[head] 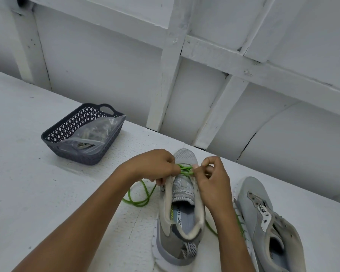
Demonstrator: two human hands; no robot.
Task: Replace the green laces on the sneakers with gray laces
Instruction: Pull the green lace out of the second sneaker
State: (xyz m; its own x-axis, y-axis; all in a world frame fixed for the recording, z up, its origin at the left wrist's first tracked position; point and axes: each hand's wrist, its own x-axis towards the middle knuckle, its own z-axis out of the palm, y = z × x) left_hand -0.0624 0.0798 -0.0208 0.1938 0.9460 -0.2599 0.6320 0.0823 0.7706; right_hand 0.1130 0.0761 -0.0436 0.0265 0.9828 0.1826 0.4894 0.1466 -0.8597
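The green lace [185, 169] is threaded only through the last eyelets by the toe of the sneaker [182, 213]. The sneaker stands upright with its toe close to the back edge of the table [47, 193]. The left hand [155, 165] pinches the lace on one side and the right hand [210, 179] pinches it on the other, fingers curled tight. The freed length trails in loops to the left.

This looks like the unlacing step, nearly finished on this shoe; next it wants a steady pull to draw the lace clear.

A second sneaker [263, 222] lies on its side just to the right. Toward the back left, a basket [77, 158] holds a clear bag [98, 134], likely the gray laces.
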